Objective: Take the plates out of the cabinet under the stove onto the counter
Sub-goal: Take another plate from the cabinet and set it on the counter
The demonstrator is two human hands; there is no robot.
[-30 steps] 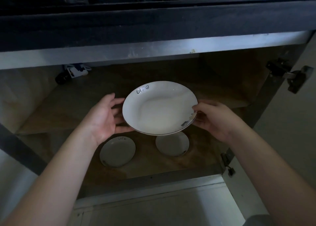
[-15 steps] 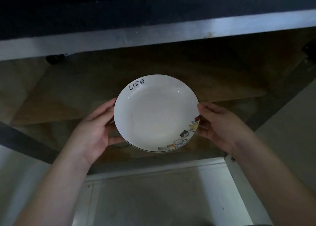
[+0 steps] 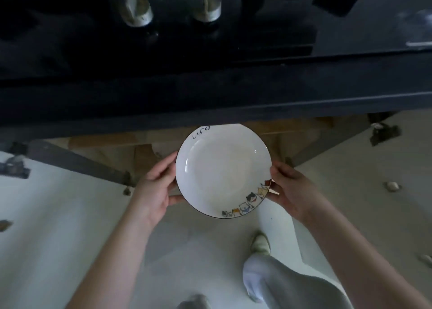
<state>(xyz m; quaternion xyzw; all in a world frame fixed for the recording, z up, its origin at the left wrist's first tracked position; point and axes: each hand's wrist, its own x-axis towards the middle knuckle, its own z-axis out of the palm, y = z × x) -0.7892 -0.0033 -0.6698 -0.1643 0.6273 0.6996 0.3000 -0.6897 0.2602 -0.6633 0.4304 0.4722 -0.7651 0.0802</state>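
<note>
Lifted clear of the cabinet since a second ago, the plate (image 3: 223,172) now hangs below the dark counter edge (image 3: 210,103) — two stove knobs (image 3: 138,12) in view above.

Pale floor (image 3: 70,215) lies beneath, open cabinet doors (image 3: 58,182) to either side, a trouser leg (image 3: 280,283) at the bottom. Left hand (image 3: 155,187) grips the plate's left rim, fingers curled under and thumb at the edge; right hand (image 3: 288,189) grips the right rim beside the cat pattern — the plate level between them.
</note>
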